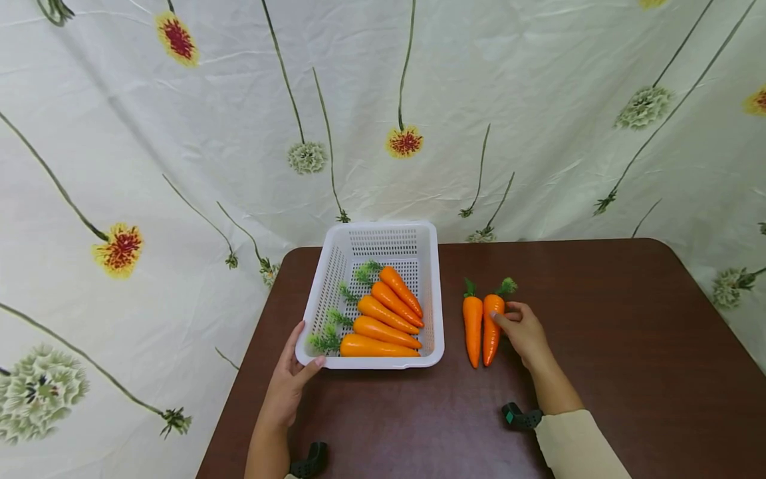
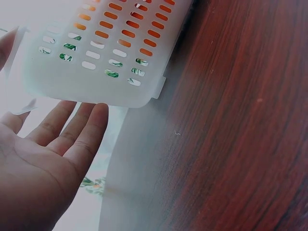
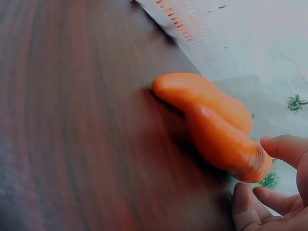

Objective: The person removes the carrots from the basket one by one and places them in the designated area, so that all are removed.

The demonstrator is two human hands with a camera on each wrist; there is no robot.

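- The left hand (image 1: 284,386) holds the near left corner of the basket (image 1: 383,363), thumb on the near rim, the other fingers reaching along the left side; the left wrist view shows those fingers nearly straight, with tips against the wall.
- The right hand (image 1: 526,332) pinches the right carrot (image 1: 492,336) near its thick end, thumb on top and fingers along the right side; the gap between them is narrow, about the carrot's width.
- Whether the right carrot lies flat on the table (image 1: 622,319) or is slightly raised, I cannot tell.
- The left carrot (image 1: 473,332) lies on the table just beside it, between the basket and the right carrot; both point their tips towards the person and their leaves away.
- Five carrots (image 1: 389,314) lie side by side inside the basket, tips to the right and leaves (image 1: 326,339) to the left; the nearest lies almost level, the farther ones slant more.
- The basket is white plastic with slotted walls, upright at the table's left part; orange and green show through the slots in the left wrist view.
- A dark strap (image 1: 523,419) sits at the right wrist, by a cream sleeve (image 1: 577,442).
- A pale flowered cloth (image 1: 538,86) hangs behind the dark brown table.
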